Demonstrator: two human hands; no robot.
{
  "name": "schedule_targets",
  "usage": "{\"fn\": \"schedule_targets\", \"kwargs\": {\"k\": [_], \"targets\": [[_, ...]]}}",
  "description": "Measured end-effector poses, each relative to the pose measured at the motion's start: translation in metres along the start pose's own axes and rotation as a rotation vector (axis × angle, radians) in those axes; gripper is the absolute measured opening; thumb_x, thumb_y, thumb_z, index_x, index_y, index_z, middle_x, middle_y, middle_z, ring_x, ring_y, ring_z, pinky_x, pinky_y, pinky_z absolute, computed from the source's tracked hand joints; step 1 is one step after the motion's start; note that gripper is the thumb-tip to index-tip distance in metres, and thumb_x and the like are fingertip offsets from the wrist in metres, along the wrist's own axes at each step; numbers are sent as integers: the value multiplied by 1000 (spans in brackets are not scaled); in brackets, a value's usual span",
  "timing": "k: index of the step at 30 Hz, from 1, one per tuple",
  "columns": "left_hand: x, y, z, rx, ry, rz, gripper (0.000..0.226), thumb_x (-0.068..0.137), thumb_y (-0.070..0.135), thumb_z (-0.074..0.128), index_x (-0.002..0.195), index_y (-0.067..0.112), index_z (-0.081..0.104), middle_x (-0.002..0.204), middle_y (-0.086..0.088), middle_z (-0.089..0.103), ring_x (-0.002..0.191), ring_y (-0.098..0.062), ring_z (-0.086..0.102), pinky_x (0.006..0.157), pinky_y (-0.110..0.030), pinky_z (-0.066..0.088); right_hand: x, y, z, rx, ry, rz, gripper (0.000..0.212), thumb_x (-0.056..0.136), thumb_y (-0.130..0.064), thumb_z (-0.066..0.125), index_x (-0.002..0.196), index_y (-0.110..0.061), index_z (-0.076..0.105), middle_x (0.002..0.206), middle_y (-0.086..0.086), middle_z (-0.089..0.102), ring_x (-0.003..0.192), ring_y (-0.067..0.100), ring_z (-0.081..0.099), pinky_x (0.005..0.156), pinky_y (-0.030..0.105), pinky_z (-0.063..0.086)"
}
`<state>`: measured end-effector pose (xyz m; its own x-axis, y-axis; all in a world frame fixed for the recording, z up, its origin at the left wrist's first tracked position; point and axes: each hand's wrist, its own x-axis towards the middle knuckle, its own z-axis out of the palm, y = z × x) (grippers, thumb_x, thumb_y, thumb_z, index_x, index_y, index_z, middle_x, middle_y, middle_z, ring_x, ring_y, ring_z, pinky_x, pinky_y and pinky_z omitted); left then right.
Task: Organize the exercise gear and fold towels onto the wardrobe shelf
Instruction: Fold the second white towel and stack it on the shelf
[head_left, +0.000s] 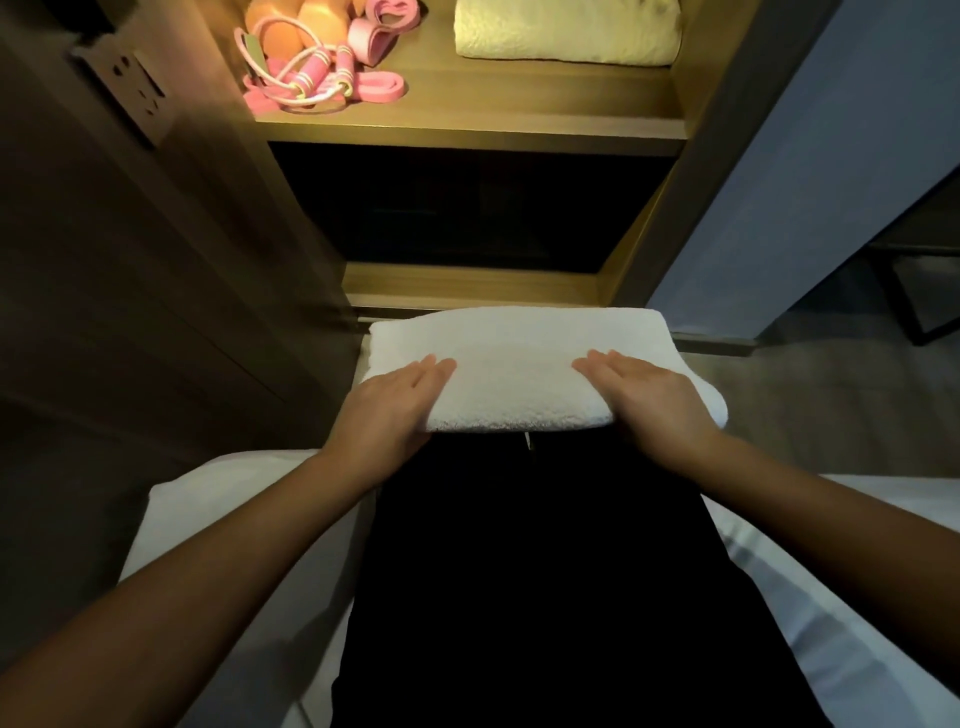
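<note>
Folded towel (514, 358) on the lap; left hand (397, 402) and right hand (647, 397) flat on its ends, fingers straight, gripping nothing. Lifted to the shelf (519, 106) unsupported, the fold may sag open.

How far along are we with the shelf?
Done: the skipping rope and pink bands lie on the lit shelf, with one folded cream towel beside them. In hand: a folded white towel on the lap, left hand and right hand flat on it. Left: shelve it.
</note>
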<state>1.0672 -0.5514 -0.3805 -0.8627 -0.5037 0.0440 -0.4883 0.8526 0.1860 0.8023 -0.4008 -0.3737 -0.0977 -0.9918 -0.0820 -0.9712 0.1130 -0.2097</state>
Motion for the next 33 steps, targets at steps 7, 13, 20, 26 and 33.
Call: {"fn": "schedule_targets", "kwargs": {"k": [7,13,20,26,33], "targets": [[-5,-6,8,15,-69,-78,76,80,28,78,145,13,41,137,-16,55,120,-35,57,93,-47,51,-11,17,4,3,-99,126,64,95,-28,60,150,-24,29,159,6,27,143,30,33,111,48,34],[-13,-15,13,7,-104,-136,86,84,27,75,154,24,24,156,-12,33,143,-32,33,105,-46,41,-21,22,6,58,-146,151,71,96,-35,57,154,-29,16,163,3,11,149,26,16,117,44,22],[-12,-23,8,-11,-136,-124,82,87,22,70,154,23,23,157,-8,33,141,-26,37,100,-45,48,-28,31,0,99,-95,113,69,94,-22,64,152,-24,27,157,9,30,139,32,40,112,43,32],[-8,2,-4,122,-172,-96,98,83,54,60,155,14,7,163,-10,7,150,-25,8,121,-42,14,-41,39,-6,52,-94,170,65,96,-27,59,152,-18,26,154,10,38,133,31,46,108,42,37],[37,68,13,244,-143,-57,85,91,39,60,154,12,9,160,-18,14,147,-33,15,119,-49,16,-9,-12,7,-163,-127,57,93,87,-45,62,155,-23,3,164,5,1,150,28,4,119,48,7]]}}
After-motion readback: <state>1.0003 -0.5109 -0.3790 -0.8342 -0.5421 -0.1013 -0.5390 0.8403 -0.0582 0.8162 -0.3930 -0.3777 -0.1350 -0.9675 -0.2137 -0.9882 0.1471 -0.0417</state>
